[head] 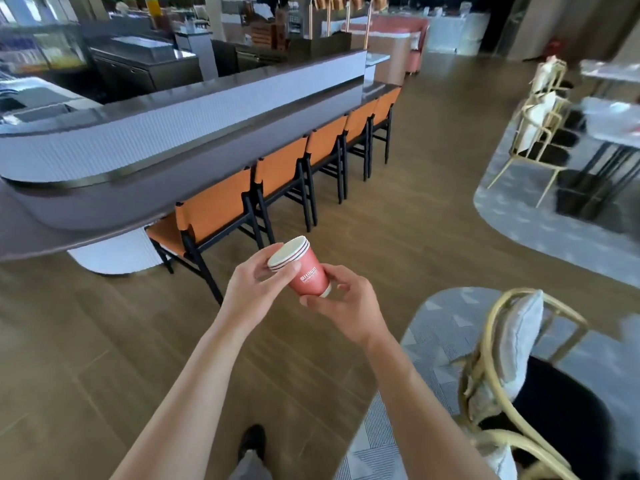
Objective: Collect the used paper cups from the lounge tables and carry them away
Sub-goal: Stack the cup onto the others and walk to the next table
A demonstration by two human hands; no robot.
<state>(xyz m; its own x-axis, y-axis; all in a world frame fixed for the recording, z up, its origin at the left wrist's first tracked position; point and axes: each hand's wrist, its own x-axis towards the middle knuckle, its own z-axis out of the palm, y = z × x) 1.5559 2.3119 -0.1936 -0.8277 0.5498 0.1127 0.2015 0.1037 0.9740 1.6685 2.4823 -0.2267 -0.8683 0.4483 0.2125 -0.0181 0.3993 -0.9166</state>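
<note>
A stack of red paper cups with white rims and white lettering is tilted in front of me, rims toward the upper left. My left hand holds the rim end, thumb on the side of the stack. My right hand grips the base end with thumb and fingers curled round it. Both forearms reach forward over the wooden floor.
A curved bar counter with a row of orange chairs runs along the left. A gold-framed chair with a grey cushion stands close at the right on a grey rug. Further tables and gold chairs are at the far right. My shoe shows below.
</note>
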